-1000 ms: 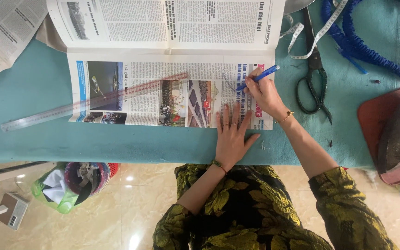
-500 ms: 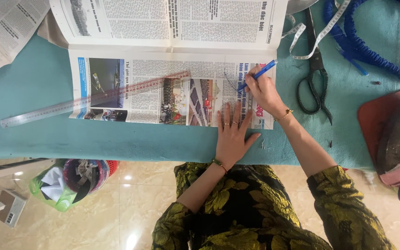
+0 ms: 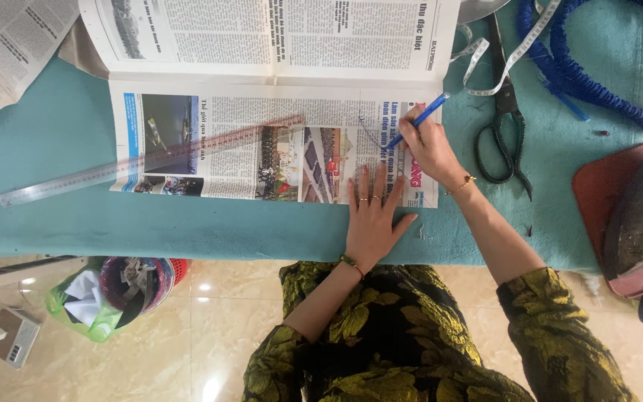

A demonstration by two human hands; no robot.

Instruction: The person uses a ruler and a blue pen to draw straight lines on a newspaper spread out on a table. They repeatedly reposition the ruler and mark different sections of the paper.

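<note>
A folded newspaper (image 3: 210, 149) lies on the teal table cover (image 3: 187, 231). My left hand (image 3: 372, 216) lies flat with fingers spread on the paper's near right corner. My right hand (image 3: 427, 149) grips a blue pen (image 3: 420, 117) with its tip on the newspaper, where a thin curved line is drawn. A long clear ruler (image 3: 150, 158) rests slantwise across the paper's left half, away from both hands.
Black scissors (image 3: 504, 126) and a white measuring tape (image 3: 511, 52) lie right of the paper. A blue cord (image 3: 597, 82) curls at the far right. A dark iron on a red pad (image 3: 634, 223) stands at the right edge. More newspaper (image 3: 1, 52) lies far left. A bin (image 3: 124, 286) stands on the floor.
My right hand has shifted the pen slightly along the drawn line. My left hand stays pressed flat on the paper.
</note>
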